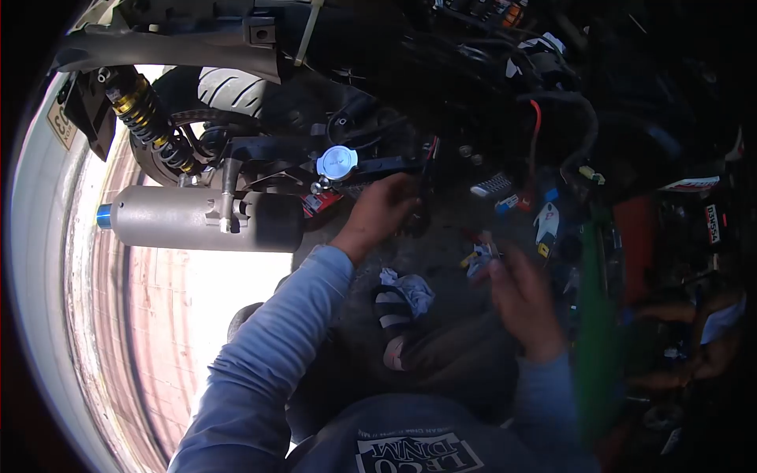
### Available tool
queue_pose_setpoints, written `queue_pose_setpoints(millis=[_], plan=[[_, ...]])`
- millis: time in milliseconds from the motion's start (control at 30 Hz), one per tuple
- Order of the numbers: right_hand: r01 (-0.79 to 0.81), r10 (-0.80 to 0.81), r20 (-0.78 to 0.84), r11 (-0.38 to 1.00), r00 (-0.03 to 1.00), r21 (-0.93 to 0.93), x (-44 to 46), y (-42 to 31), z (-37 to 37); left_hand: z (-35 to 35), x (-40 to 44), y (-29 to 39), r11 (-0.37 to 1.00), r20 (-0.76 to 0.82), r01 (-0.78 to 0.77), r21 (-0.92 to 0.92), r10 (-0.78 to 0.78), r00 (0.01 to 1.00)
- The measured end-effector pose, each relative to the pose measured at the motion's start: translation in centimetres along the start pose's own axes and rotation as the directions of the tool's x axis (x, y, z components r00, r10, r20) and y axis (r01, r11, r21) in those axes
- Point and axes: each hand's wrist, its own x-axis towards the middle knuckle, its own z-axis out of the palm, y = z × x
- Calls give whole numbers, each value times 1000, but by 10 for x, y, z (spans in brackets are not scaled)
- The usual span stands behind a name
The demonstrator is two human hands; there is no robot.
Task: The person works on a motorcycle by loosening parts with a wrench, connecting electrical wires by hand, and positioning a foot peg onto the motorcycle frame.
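My left hand [384, 211] reaches in beside the dark lower frame of a motorbike, its fingers curled together. A few thin wires [430, 150] show just above its fingertips; whatever it grips is lost in shadow. To the left of that hand is a round silver cover [337, 162]. My right hand [522, 293] is raised over the dark floor, thumb and fingers pinched on something small and thin that I cannot make out. A crumpled pale scrap [479, 262] appears by its fingertips.
A grey exhaust muffler [169, 221], a yellow-and-black shock absorber [140, 114] and a tyre [229, 91] are at left. A crumpled cloth [418, 293] lies by my sandalled foot [393, 315]. A red cable [538, 118] hangs at right. Another person's arm [714, 355] is at far right.
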Motion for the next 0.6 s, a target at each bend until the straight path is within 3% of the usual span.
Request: queue_pose_setpoints(millis=[167,367,500,600], plan=[[35,-64,-213,990,975,-137,90,49,62,5,-1,-4,995,-62,-86,50,89,994],[-157,105,-252,968,962,-197,121,29,66,4,-6,10,997,-66,-37,62,41,997],[-203,175,-153,960,973,-194,119,19,58,4,-5,23,992,-87,111,-60,-116,989],[-129,73,-202,951,977,-281,121,25,66,7,-2,18,999,-126,40,-1,-40,991]])
